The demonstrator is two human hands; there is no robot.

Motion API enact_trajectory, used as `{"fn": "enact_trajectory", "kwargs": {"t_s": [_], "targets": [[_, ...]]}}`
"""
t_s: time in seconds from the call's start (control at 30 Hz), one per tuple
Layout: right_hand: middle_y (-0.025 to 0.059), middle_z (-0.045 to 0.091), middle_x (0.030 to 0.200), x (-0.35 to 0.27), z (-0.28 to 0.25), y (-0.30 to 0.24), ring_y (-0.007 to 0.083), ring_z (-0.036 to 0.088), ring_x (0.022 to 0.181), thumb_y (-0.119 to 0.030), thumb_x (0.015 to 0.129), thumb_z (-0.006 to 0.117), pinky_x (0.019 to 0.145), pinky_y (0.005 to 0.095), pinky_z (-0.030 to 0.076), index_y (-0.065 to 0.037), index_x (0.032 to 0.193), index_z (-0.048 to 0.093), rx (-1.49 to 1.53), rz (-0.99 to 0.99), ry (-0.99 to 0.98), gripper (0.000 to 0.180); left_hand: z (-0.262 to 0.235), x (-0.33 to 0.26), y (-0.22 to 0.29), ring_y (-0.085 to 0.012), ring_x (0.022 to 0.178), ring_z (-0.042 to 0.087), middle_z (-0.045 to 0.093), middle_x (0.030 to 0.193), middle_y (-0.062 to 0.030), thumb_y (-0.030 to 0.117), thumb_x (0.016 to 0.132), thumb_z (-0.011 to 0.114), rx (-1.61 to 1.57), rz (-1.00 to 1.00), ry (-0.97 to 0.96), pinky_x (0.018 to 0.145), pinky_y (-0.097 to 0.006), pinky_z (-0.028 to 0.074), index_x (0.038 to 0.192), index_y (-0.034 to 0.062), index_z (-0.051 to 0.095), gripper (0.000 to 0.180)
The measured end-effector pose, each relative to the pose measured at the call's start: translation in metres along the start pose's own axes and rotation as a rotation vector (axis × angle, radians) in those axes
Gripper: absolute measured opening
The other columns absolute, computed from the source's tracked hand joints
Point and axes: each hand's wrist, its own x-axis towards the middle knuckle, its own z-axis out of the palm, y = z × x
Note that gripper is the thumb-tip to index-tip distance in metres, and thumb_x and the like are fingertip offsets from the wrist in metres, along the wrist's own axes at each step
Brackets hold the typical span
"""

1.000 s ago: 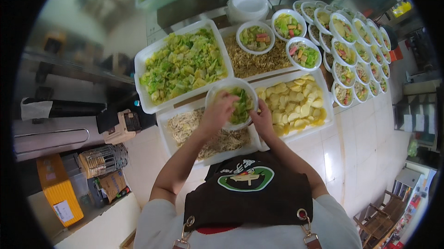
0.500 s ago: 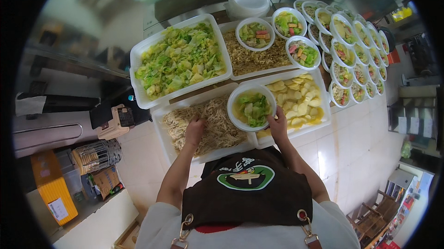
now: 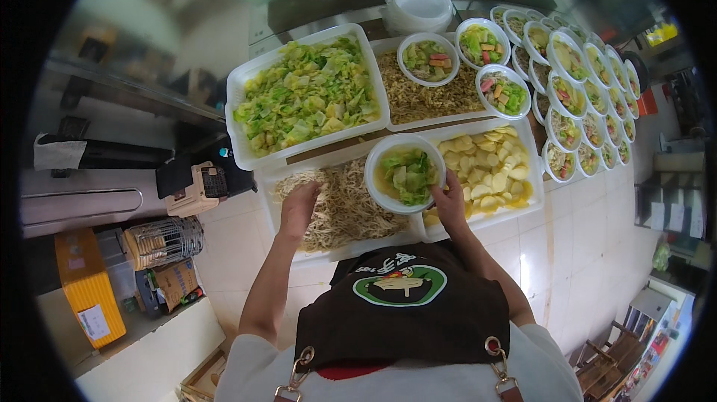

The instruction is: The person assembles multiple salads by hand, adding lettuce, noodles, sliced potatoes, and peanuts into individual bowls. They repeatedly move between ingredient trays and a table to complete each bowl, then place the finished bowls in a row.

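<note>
My right hand [image 3: 449,204] grips the rim of a round white plastic bowl [image 3: 376,193], thumb at its edge. Chopped cabbage [image 3: 409,176] and some yellowish slices lie in it. The bowl is held over the two near trays, where they meet. My left hand [image 3: 300,209] is at the left part of a white tray of pale thin strands [image 3: 347,212], which look like bean sprouts or enoki. Its fingers are drawn together, with pale strands at the fingertips. Right of the bowl is a tray of yellow potato-like slices [image 3: 493,170].
Behind stand a big white tray of chopped cabbage [image 3: 306,96] and a tray of brownish shreds [image 3: 418,100], with filled bowls [image 3: 428,60] resting over it. Many filled bowls [image 3: 567,96] are stacked at the right. A stack of white bowls [image 3: 422,6] stands at the back by a glass panel.
My left hand has shifted left within the tray of strands, its fingers drawing together. My right hand still holds the bowl in about the same place. The view has shifted slightly.
</note>
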Motion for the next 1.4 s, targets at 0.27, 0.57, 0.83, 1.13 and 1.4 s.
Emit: {"fn": "enact_trajectory", "kwargs": {"t_s": [0.27,0.57,0.83,1.13,1.4], "targets": [[0.0067,0.057,0.098,-0.004,0.0,-0.004,0.0114,0.06,0.067,0.0,0.083,0.049,0.049,0.0228,0.051,-0.002,0.121,0.047,-0.003,0.037,-0.015,0.038,-0.015,-0.008,0.015,-0.021,0.078,0.057,0.054,0.086,-0.011,-0.007,0.079,0.055,-0.204,0.019,0.058,0.069,-0.027,0.046,0.094,-0.0026,0.056,0.015],[0.007,0.06,0.097,-0.004,-0.005,-0.01,0.011,0.059,0.066,0.0,0.083,0.049,0.05,0.0229,0.05,-0.002,0.123,0.046,0.046,0.028,-0.009,0.04,-0.047,0.018,0.131,-0.0211,0.084,0.057,0.055,0.091,-0.0107,-0.003,0.079,0.055,-0.656,0.192,-0.152,0.075,-0.028,0.047,0.1,-0.0002,0.058,0.021],[0.0074,0.061,0.094,-0.009,-0.007,-0.024,0.0105,0.059,0.063,-0.002,0.084,0.051,0.05,0.0236,0.049,-0.002,0.127,0.042,0.059,-0.018,0.05,0.044,0.007,0.053,0.169,-0.0289,0.095,0.056,0.057,0.103,-0.0119,0.004,0.079,0.059,0.149,0.678,-0.344,0.083,-0.036,0.047,0.101,0.0054,0.062,0.022],[0.0051,0.058,0.1,-0.037,-0.071,-0.03,0.0093,0.057,0.074,-0.002,0.084,0.051,0.058,0.0233,0.048,-0.001,0.121,0.049,0.069,0.146,0.235,0.037,0.123,0.214,0.151,-0.0347,0.093,0.057,0.057,0.105,-0.0174,0.014,0.083,0.058,0.261,0.281,-0.397,0.08,-0.04,0.048,0.106,0.0039,0.058,0.025],[0.0029,0.059,0.099,-0.03,-0.12,-0.026,0.0086,0.056,0.072,-0.002,0.084,0.051,0.058,0.0218,0.048,-0.002,0.125,0.046,0.168,0.07,0.37,0.042,0.218,0.286,0.136,-0.0344,0.1,0.058,0.054,0.116,-0.0216,0.023,0.088,0.057,0.59,-0.176,-0.589,0.08,-0.04,0.052,0.117,0.0004,0.048,0.038]]}}
